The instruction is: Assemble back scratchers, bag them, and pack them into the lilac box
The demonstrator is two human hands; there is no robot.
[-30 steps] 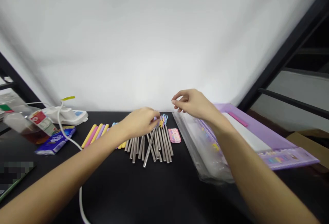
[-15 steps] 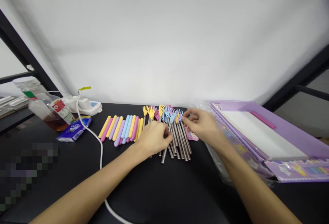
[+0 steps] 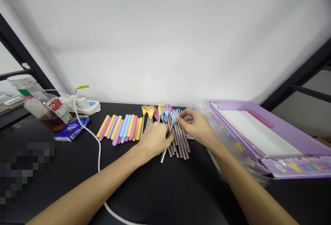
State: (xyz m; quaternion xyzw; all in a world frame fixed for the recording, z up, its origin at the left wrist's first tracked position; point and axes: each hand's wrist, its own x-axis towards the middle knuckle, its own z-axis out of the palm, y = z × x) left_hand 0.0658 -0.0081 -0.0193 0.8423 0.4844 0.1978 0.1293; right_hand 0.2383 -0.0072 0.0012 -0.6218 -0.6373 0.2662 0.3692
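A pile of back scratchers with metal rods (image 3: 182, 142) and small hand-shaped heads in yellow, blue, pink and purple lies on the black table. My left hand (image 3: 154, 138) rests over the pile, thumb and fingers closed on the rod of a blue-headed back scratcher (image 3: 173, 115). This one slants across the others, its lower end towards me. My right hand (image 3: 194, 125) has its thumb and forefinger pinched at the side of that blue head; whether they grip it I cannot make out. Left of the pile, several pastel handles (image 3: 126, 126) lie side by side in a row.
At right stands an open purple box (image 3: 232, 106) with clear plastic wrap (image 3: 232, 156) along its near side. To the left are a bottle of dark liquid (image 3: 43, 106), a blue packet (image 3: 72, 128) and a power strip (image 3: 88, 106). A white cable (image 3: 99, 152) crosses the table.
My right hand has moved slightly left, to the blue head of the back scratcher in my left hand. My left hand keeps its hold. The whole view has shifted a little.
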